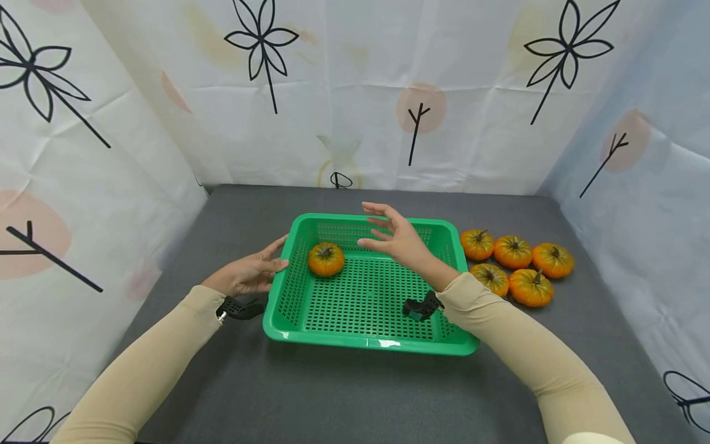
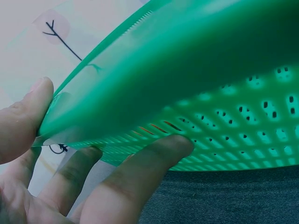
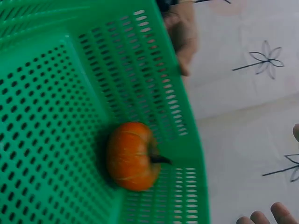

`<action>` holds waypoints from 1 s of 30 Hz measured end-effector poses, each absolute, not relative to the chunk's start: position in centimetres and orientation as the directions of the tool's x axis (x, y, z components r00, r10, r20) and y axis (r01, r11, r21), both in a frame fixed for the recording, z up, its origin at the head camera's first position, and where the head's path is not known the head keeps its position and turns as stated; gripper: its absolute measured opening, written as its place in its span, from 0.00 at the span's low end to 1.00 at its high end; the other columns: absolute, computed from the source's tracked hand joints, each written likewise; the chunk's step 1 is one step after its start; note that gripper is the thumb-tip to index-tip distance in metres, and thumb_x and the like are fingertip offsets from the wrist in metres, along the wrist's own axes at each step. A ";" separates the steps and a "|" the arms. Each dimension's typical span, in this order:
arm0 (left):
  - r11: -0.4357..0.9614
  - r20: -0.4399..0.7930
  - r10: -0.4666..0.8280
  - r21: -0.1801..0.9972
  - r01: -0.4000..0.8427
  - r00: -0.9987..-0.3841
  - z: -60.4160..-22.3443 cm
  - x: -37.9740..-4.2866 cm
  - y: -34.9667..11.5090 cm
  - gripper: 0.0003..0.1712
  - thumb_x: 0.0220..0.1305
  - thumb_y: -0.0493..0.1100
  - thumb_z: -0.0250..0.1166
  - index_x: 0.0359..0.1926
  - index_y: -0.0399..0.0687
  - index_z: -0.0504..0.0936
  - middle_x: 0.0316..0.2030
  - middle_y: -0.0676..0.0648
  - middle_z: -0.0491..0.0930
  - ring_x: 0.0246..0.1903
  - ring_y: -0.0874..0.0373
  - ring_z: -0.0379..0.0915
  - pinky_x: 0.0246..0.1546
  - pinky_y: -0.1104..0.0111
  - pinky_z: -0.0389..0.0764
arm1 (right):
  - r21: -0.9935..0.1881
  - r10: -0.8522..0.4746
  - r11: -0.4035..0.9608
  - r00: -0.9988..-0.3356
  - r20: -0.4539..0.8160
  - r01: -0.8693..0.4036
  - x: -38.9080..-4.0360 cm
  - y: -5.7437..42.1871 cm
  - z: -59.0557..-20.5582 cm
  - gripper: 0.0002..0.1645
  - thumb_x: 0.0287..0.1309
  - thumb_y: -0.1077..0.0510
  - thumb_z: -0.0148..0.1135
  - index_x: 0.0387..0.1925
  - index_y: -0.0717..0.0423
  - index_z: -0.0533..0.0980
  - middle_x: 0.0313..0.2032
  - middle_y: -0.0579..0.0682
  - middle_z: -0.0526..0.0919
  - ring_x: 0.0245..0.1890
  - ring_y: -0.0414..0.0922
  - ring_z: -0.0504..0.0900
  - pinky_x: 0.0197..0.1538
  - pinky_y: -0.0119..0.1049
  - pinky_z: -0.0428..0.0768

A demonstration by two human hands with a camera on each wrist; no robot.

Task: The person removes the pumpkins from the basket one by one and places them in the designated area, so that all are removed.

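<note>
A green plastic basket (image 1: 355, 302) with perforated walls and floor is in the middle of the head view, its left side tilted. My left hand (image 1: 249, 271) grips its left side; in the left wrist view the thumb (image 2: 28, 116) is at the rim and the fingers (image 2: 140, 172) spread under the perforated wall. One small orange pumpkin (image 1: 326, 259) sits inside, near the basket's back left corner; its dark stem shows in the right wrist view. Above the basket's back right part, my right hand (image 1: 402, 243) holds nothing, fingers apart and extended.
To the right of the basket, several small pumpkins (image 1: 513, 251) lie grouped on the grey table (image 1: 344, 394). White patterned cloth (image 1: 355, 92) walls the table at the back and on both sides.
</note>
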State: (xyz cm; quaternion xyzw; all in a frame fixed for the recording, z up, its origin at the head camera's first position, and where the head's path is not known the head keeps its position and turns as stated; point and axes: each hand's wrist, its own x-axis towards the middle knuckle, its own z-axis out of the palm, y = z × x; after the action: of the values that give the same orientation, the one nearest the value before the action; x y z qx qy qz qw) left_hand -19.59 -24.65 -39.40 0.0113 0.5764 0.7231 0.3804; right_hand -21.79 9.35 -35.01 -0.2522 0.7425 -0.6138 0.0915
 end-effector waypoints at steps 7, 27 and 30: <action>-0.049 -0.418 0.572 0.842 -0.538 -0.706 -39.5 -19.7 -24.7 0.47 0.74 0.38 0.52 0.75 0.78 0.32 0.74 0.35 0.45 0.47 0.52 0.81 0.49 0.58 0.84 | -0.968 -0.535 0.185 -0.843 0.047 -0.172 -22.3 7.2 -37.1 0.42 0.57 0.60 0.69 0.71 0.52 0.60 0.70 0.58 0.61 0.70 0.56 0.62 0.70 0.50 0.68; -0.031 -0.406 0.579 0.855 -0.517 -0.707 -39.7 -19.8 -24.7 0.47 0.75 0.39 0.51 0.75 0.78 0.30 0.75 0.37 0.38 0.52 0.51 0.79 0.49 0.56 0.84 | -0.912 -0.509 0.399 -0.850 -0.136 -0.093 -23.3 3.1 -43.0 0.46 0.56 0.59 0.71 0.72 0.53 0.58 0.69 0.59 0.60 0.69 0.58 0.63 0.68 0.49 0.70; -0.034 -0.407 0.579 0.854 -0.519 -0.707 -39.7 -19.9 -24.7 0.46 0.75 0.39 0.51 0.75 0.79 0.31 0.75 0.37 0.39 0.51 0.51 0.79 0.48 0.57 0.84 | -0.905 -0.489 0.414 -0.863 -0.127 -0.102 -23.3 2.9 -43.4 0.46 0.56 0.58 0.70 0.72 0.52 0.57 0.69 0.59 0.60 0.68 0.57 0.64 0.67 0.49 0.71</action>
State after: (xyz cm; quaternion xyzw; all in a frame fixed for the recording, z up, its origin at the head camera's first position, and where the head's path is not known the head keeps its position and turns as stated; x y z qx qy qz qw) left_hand -19.86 -24.65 -39.68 0.0257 0.5807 0.7185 0.3820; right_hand -23.29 2.85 -43.40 -0.1804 0.8191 -0.5104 0.1898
